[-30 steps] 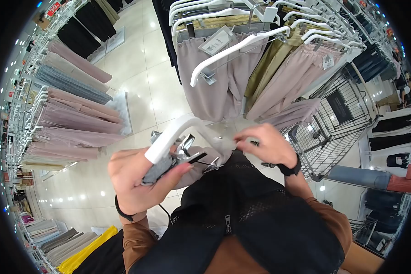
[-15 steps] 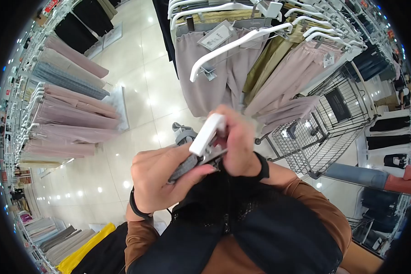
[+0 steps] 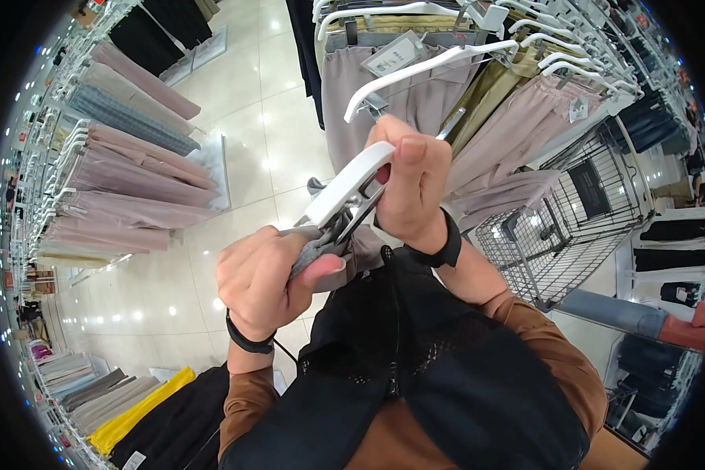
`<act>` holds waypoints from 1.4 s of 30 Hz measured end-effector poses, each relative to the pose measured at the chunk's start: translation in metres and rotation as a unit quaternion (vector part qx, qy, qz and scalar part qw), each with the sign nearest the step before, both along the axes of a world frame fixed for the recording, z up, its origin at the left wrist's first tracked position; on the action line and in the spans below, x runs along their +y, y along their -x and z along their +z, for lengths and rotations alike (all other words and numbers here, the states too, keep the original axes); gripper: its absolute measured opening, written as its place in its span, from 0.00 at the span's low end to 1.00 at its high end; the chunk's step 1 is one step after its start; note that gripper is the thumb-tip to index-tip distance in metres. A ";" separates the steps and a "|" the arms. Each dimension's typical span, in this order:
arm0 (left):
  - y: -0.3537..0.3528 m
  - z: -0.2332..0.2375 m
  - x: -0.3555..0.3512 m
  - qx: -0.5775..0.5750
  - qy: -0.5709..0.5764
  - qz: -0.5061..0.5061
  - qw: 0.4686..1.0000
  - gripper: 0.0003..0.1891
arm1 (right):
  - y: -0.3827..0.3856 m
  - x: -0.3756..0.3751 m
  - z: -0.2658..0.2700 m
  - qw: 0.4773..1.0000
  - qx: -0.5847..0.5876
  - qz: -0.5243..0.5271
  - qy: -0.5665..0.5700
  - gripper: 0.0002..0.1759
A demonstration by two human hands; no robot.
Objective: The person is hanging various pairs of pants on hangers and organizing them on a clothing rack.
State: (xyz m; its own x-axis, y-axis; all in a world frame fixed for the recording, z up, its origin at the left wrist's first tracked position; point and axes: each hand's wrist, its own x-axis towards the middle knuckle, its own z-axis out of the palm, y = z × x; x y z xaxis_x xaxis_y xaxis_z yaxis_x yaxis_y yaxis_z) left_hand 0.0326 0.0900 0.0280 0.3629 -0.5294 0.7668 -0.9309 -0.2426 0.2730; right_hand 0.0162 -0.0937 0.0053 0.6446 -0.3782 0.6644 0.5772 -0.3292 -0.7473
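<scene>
My left hand point(image 3: 262, 278) grips the waistband of a grey garment point(image 3: 321, 251) close to my chest. A white clip hanger point(image 3: 343, 188) is fastened to that garment by its metal clips point(image 3: 345, 222). My right hand point(image 3: 411, 184) holds the hanger's upper end, with fingers wrapped over the white bar. The hanger is tilted up to the right, just below the clothes rack. Black wristbands are on both my wrists. Most of the grey garment is hidden behind my hands and my black vest.
A rack point(image 3: 478, 47) of mauve and olive trousers on white hangers hangs right ahead. A wire cart point(image 3: 564, 227) stands at the right. Rows of hung trousers point(image 3: 125, 172) line the left across a glossy tiled aisle point(image 3: 235, 117). Folded clothes point(image 3: 125, 415) lie at the lower left.
My right hand came over from the garment's right side to the hanger and took its upper end. Both hands then lifted the hanger and garment up toward the rack.
</scene>
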 end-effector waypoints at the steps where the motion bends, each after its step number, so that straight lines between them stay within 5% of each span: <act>1: 0.001 0.000 0.001 -0.006 -0.002 -0.011 1.000 0.18 | 0.003 0.005 0.002 1.000 0.019 0.008 0.004 0.41; 10: 0.007 0.003 0.001 -0.042 0.003 0.024 0.999 0.18 | 0.002 0.021 -0.008 0.997 -0.020 0.020 0.066 0.39; 12: 0.009 0.001 0.000 -0.027 0.007 0.015 0.999 0.18 | 0.005 0.021 -0.015 0.996 -0.067 0.048 0.031 0.25; 14: 0.011 0.003 -0.003 -0.009 0.010 0.006 1.000 0.17 | 0.005 0.019 -0.010 0.995 -0.072 0.041 0.049 0.26; 16: 0.016 0.013 -0.011 0.165 -0.034 0.005 0.986 0.17 | 0.005 0.015 -0.006 0.994 -0.076 0.034 0.067 0.26; 18: 0.010 -0.003 -0.012 0.198 -0.069 -0.001 0.978 0.17 | 0.002 0.008 -0.006 0.989 -0.031 0.056 0.135 0.36; 21: 0.005 -0.016 -0.014 0.230 -0.123 0.011 0.965 0.16 | 0.000 -0.006 -0.016 0.984 0.082 0.121 0.102 0.34; 23: 0.003 -0.022 -0.016 0.242 -0.098 0.052 0.964 0.12 | 0.008 -0.007 -0.020 0.991 0.055 0.061 0.110 0.31; 25: 0.003 -0.014 -0.015 0.241 -0.084 0.043 0.966 0.08 | 0.027 -0.010 -0.042 0.941 -0.177 -0.187 0.222 0.24; 29: 0.005 0.003 -0.002 0.396 -0.030 0.050 0.916 0.06 | 0.091 -0.008 -0.115 0.943 -0.069 0.205 0.254 0.09; 30: 0.007 0.005 0.002 0.376 0.002 0.035 0.926 0.06 | 0.093 -0.009 -0.137 0.943 -0.070 0.205 0.253 0.09; 32: 0.020 0.012 0.007 0.354 0.065 0.048 0.932 0.08 | 0.098 -0.015 -0.183 0.905 0.188 0.256 0.285 0.10; 33: 0.024 0.012 0.015 0.356 0.063 0.053 0.931 0.08 | 0.097 -0.025 -0.199 0.888 0.290 0.253 0.251 0.09; 35: 0.026 0.011 0.031 0.228 0.042 0.001 0.973 0.12 | 0.085 -0.034 -0.237 0.942 0.260 0.156 0.142 0.07; 36: 0.033 -0.003 0.026 0.174 0.158 -0.018 0.972 0.17 | 0.071 -0.041 -0.238 0.940 0.304 0.135 0.076 0.07; 38: 0.043 -0.001 0.051 0.314 0.125 -0.061 0.939 0.23 | 0.035 -0.056 -0.241 0.940 0.317 0.115 -0.053 0.11; 39: 0.040 0.011 0.067 0.334 0.007 -0.112 0.936 0.24 | 0.017 -0.063 -0.243 0.944 0.285 0.116 -0.116 0.16; 40: 0.033 0.016 0.064 0.365 -0.013 -0.178 0.914 0.21 | -0.001 -0.064 -0.230 0.917 0.273 0.207 -0.206 0.23; 42: 0.012 0.015 0.046 0.253 -0.080 -0.315 0.911 0.17 | -0.029 -0.055 -0.216 0.835 0.269 0.374 -0.301 0.32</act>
State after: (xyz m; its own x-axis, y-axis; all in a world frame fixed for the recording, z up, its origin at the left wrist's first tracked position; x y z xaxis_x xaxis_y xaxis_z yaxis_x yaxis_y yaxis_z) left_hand 0.0206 0.1358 0.0430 0.2334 -0.8453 0.4807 -0.6643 0.2224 0.7136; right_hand 0.0454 -0.1485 -0.2102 0.9940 0.1028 0.0364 -0.0202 0.5017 -0.8648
